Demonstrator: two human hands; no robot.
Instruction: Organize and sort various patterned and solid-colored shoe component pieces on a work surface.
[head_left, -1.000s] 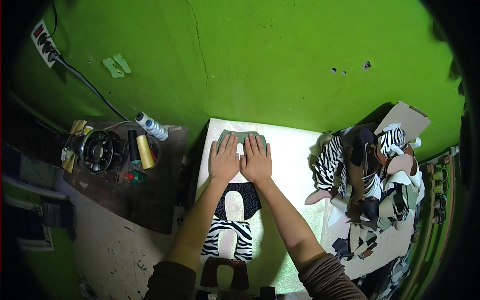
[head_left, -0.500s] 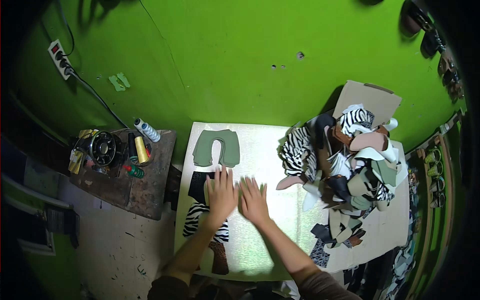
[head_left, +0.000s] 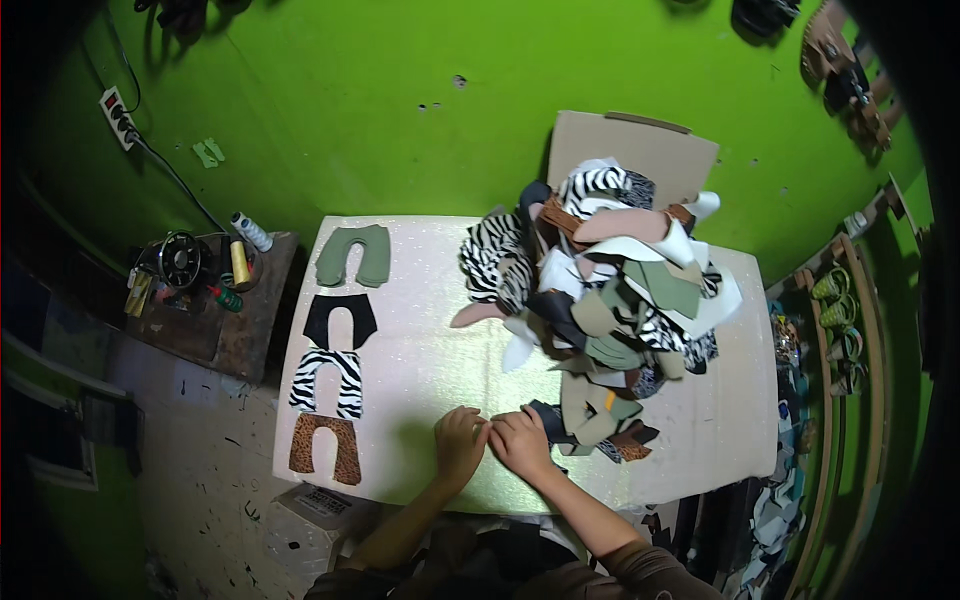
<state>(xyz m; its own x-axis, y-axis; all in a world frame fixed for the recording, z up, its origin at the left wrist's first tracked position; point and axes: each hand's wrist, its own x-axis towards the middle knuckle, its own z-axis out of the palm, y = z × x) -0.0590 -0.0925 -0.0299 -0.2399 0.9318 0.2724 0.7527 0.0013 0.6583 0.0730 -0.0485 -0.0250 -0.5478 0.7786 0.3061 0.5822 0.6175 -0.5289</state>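
My left hand (head_left: 461, 447) rests at the near middle of the table, its fingers loosely bent and nothing visible in them. Close beside it, thumb side nearly touching, lies my right hand (head_left: 520, 446), fingers apart, at the edge of a small heap of cut pieces (head_left: 590, 415). Down the table's left side runs a column of U-shaped cut pieces: a stacked green one (head_left: 376, 262) farthest away, then a black one (head_left: 318, 322), a zebra-striped one (head_left: 350, 385) and a brown spotted one (head_left: 346, 455) nearest.
A large mound of mixed cut pieces (head_left: 600, 290) covers the table's right part, with an upright cardboard flap (head_left: 640, 150) behind. A dark side table (head_left: 250, 320) with a sewing machine (head_left: 180, 260) and thread cones (head_left: 251, 232) stands left. Sandals hang on a wooden rack (head_left: 870, 400) at right.
Both hands have moved back and right from the column of pieces, drawing together near the small heap. The whole view has shifted rightward, and the U-shaped pieces now show uncovered.
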